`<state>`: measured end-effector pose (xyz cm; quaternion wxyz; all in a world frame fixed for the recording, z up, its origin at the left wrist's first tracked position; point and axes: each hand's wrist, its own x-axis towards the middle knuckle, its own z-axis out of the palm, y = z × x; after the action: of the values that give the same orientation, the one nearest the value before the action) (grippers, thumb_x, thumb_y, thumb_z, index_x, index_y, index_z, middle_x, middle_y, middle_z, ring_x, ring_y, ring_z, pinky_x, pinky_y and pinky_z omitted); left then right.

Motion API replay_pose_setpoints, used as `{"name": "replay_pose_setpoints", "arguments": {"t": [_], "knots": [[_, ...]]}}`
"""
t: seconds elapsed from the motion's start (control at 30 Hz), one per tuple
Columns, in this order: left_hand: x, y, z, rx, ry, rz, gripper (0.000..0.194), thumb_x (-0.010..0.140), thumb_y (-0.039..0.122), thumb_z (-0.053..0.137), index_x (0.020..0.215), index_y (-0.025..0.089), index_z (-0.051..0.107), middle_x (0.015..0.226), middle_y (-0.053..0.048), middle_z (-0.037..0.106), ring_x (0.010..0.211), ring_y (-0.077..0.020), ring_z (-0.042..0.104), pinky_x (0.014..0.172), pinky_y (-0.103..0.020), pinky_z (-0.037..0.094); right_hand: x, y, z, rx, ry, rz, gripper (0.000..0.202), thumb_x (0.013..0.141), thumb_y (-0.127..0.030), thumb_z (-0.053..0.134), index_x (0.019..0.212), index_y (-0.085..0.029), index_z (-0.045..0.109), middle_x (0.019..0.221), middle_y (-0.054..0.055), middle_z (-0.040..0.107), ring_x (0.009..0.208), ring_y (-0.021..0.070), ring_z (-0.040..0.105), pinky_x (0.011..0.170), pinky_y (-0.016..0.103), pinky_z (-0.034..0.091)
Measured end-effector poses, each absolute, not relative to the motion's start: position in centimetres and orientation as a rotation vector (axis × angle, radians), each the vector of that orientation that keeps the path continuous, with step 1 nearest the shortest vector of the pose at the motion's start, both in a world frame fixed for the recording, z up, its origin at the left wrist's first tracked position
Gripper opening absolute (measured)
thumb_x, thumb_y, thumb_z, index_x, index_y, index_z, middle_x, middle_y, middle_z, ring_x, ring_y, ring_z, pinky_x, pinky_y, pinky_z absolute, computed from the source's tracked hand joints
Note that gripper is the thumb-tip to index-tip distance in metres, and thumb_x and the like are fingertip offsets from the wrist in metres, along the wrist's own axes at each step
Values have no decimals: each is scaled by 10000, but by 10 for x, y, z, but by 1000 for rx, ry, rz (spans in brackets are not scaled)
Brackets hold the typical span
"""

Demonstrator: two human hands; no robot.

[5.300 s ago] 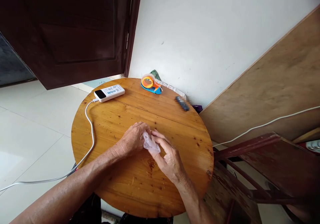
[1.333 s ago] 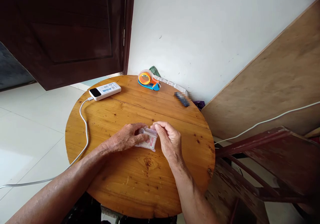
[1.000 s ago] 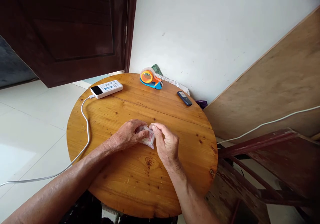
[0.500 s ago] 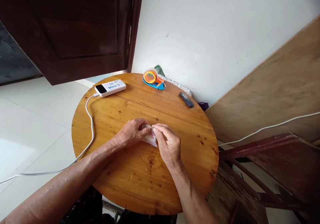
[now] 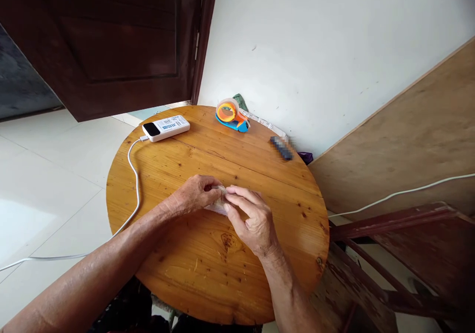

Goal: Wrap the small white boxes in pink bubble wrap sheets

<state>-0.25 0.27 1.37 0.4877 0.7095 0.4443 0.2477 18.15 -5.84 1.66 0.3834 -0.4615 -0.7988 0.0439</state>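
Observation:
A small, clear plastic packet [image 5: 217,206] lies between my hands over the middle of the round wooden table [image 5: 178,273]. My left hand [image 5: 196,193] is closed on its left part, thumb on top and fingers partly hidden behind it. At the packet's right end is my right hand [image 5: 252,216], its thumb at the lower edge and its fingertips at the upper edge, with a gap between thumb and fingers. Most of the packet is covered by the fingers, and what is inside it I cannot make out.
A white power bank [image 5: 166,128] with a white cable [image 5: 138,189] sits at the back left. Toward the wall stand an orange and blue tape dispenser [image 5: 232,115], a printed white strip [image 5: 263,123] and a blurred dark object [image 5: 281,148]. A reddish wooden chair [image 5: 401,254] is at right.
My right hand's fingers have loosened from a tight pinch and spread along the packet's right end. The packet's right end now looks folded or more covered. The view has shifted slightly.

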Motion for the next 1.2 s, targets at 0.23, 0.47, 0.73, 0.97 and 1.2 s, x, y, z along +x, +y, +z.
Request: {"name": "replay_pose_setpoints", "arguments": {"t": [0.23, 0.47, 0.73, 0.97, 1.2], "knots": [[-3, 1, 16, 1724, 1095, 574, 372, 801, 355, 538, 1040, 140, 725, 825, -16, 705, 745, -175, 602, 632, -250, 433, 183, -59, 23, -1205, -2174, -139, 156, 887, -222, 613, 944, -249, 756, 1198, 97, 705, 1044, 266, 660, 883, 434, 483], [-3, 4, 9, 1767, 1083, 543, 367, 800, 360, 565, 1065, 153, 712, 815, -6, 656, 726, -158, 546, 626, -249, 393, 184, -63, 26, -1120, -2135, -24, 77, 852, -223, 658, 835, -239, 732, 1262, 86, 668, 1027, 254, 662, 889, 426, 489], [-1, 2, 8, 1779, 1124, 564, 365, 772, 363, 543, 1022, 147, 697, 768, 1, 619, 698, -155, 527, 625, -259, 395, 191, -60, 21, -1174, -1903, 79, 120, 878, -178, 614, 912, -226, 719, 1211, 106, 673, 1046, 247, 659, 924, 427, 509], [2, -1, 6, 1786, 1166, 646, 430, 768, 336, 551, 1138, 148, 664, 801, -12, 633, 717, -166, 552, 655, -276, 421, 187, -54, 19, -1195, -2068, 39, 109, 854, -146, 623, 822, -230, 683, 1148, 78, 714, 987, 243, 672, 871, 427, 483], [2, -2, -2, 1786, 1156, 667, 647, 781, 435, 621, 1347, 132, 543, 888, -39, 660, 722, -167, 590, 650, -276, 472, 189, -57, 22, -1181, -2059, 60, 130, 852, -153, 602, 858, -244, 696, 1196, 76, 693, 1039, 250, 666, 908, 435, 486]]}}
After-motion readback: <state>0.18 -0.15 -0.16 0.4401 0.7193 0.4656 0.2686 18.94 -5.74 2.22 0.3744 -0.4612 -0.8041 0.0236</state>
